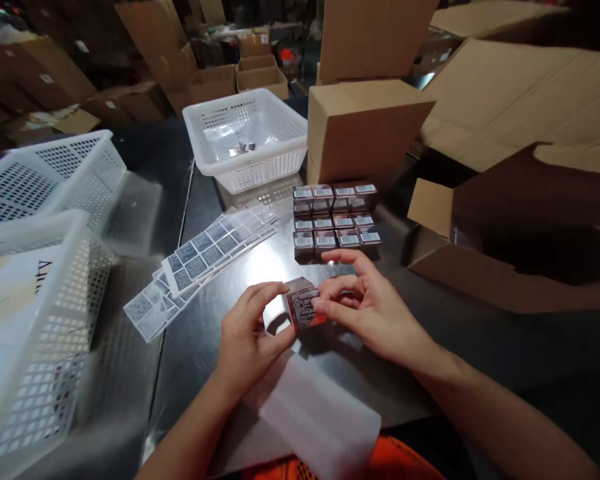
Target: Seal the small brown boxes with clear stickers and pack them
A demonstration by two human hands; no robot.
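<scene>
A small red-and-brown carton sits just below the middle of the frame, pinched between both hands above the steel table. The left hand grips its left edge with thumb and fingertips; the right hand closes on its right side. Just above stand rows of matching labelled cartons, with label sheets at centre left and a white basket at upper centre

Dark metal table, sticker sheets, small brown boxes, white baskets, cardboard cartons
</scene>
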